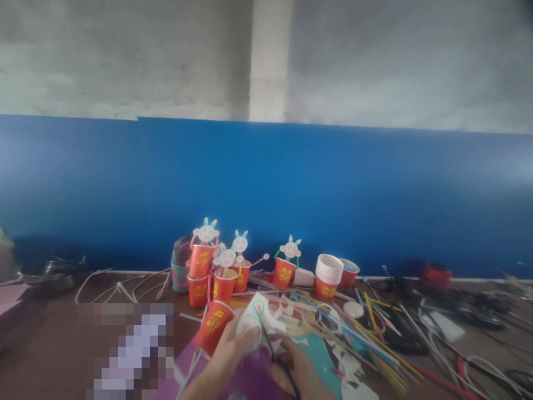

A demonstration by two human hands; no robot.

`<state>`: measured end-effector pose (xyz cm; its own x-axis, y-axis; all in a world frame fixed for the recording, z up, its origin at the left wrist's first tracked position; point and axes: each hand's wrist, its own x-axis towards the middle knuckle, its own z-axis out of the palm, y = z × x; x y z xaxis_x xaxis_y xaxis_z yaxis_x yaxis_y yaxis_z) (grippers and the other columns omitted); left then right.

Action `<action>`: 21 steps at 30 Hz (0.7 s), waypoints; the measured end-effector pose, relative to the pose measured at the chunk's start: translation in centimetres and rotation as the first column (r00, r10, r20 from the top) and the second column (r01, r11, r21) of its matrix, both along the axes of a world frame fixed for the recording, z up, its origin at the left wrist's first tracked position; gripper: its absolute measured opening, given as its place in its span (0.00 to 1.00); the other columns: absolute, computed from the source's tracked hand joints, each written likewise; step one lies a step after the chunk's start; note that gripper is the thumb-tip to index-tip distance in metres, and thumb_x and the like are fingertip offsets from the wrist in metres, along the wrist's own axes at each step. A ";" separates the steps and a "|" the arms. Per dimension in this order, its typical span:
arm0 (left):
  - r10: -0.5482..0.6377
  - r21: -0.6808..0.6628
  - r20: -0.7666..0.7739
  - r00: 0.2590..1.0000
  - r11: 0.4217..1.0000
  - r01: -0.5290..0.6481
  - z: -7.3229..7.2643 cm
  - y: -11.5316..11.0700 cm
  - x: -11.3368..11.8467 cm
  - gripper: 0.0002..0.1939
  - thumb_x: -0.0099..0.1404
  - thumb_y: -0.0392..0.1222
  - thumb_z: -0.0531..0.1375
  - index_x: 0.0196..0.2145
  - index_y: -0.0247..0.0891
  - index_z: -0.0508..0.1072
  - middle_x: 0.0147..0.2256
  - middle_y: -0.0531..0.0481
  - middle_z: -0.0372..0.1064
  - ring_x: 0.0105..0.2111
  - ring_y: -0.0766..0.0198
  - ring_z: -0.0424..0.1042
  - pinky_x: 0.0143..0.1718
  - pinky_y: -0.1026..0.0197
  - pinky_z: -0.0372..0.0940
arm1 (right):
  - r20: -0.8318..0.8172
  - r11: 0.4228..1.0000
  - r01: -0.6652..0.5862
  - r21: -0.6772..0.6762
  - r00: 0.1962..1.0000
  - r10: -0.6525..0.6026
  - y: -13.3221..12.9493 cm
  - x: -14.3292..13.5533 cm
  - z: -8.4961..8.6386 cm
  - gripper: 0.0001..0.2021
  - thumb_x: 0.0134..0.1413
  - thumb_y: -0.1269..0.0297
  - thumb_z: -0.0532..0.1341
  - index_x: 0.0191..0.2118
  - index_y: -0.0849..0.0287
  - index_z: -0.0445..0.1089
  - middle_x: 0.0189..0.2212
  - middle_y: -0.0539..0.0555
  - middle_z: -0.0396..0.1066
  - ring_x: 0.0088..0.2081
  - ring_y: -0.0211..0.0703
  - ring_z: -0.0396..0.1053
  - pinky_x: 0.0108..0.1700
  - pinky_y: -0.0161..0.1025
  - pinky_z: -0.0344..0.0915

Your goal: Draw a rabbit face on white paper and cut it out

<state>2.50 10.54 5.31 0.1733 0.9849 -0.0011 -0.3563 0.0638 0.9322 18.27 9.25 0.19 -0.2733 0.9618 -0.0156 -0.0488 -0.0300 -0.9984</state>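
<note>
My left hand [231, 353] is closed on a piece of white paper [263, 304] with green outlines drawn on it, the thumb lying across its face. My right hand [293, 364] is wrapped round a pair of dark-handled scissors [268, 340], whose blades point up at the paper. Just left of my left hand, a red paper cup [213, 329] with yellow print leans at a tilt. A purple sheet [260, 369] and a teal sheet [318, 355] lie beneath my hands. White paper scraps [350, 364] are scattered to the right.
Red cups with rabbit-faced paper cutouts [207, 230] stand at the back, one alone [285, 273]. Right of them is a stack of cups [328, 272]. Coloured sticks [375, 347] and cables [433, 322] spread rightward. A blue panel [266, 189] backs the table.
</note>
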 end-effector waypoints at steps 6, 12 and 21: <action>-0.008 0.008 0.021 1.000 1.000 0.007 0.7 -0.2 -0.2 0.26 0.45 0.49 0.71 0.42 0.36 0.78 0.31 0.47 0.76 0.28 0.60 0.69 0.31 0.61 0.63 | 0.023 1.000 -0.020 -0.019 1.000 0.020 0.3 0.3 -0.3 0.27 0.34 0.51 0.70 0.42 0.55 0.67 0.13 0.42 0.60 0.19 0.39 0.63 0.23 0.35 0.59; 0.005 0.012 0.007 1.000 1.000 -0.005 0.7 -0.4 -0.1 0.28 0.45 0.51 0.71 0.42 0.34 0.77 0.32 0.45 0.75 0.28 0.59 0.70 0.31 0.61 0.63 | 0.040 1.000 -0.006 0.000 0.999 0.006 0.7 0.5 -1.2 0.27 0.35 0.50 0.69 0.43 0.58 0.66 0.13 0.41 0.59 0.16 0.31 0.53 0.18 0.29 0.49; 0.031 0.015 0.018 0.999 0.999 -0.031 1.2 -0.8 0.1 0.25 0.46 0.51 0.70 0.40 0.34 0.76 0.30 0.47 0.74 0.28 0.59 0.70 0.31 0.62 0.62 | 0.052 1.000 -0.017 -0.016 0.999 0.018 0.1 0.3 -0.4 0.25 0.38 0.54 0.67 0.45 0.55 0.68 0.16 0.46 0.65 0.18 0.41 0.64 0.23 0.36 0.59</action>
<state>2.61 9.69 6.51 0.1424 0.9897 0.0172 -0.3747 0.0378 0.9264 18.59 9.33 -0.20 -0.2882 0.9565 -0.0448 0.0035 -0.0458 -0.9989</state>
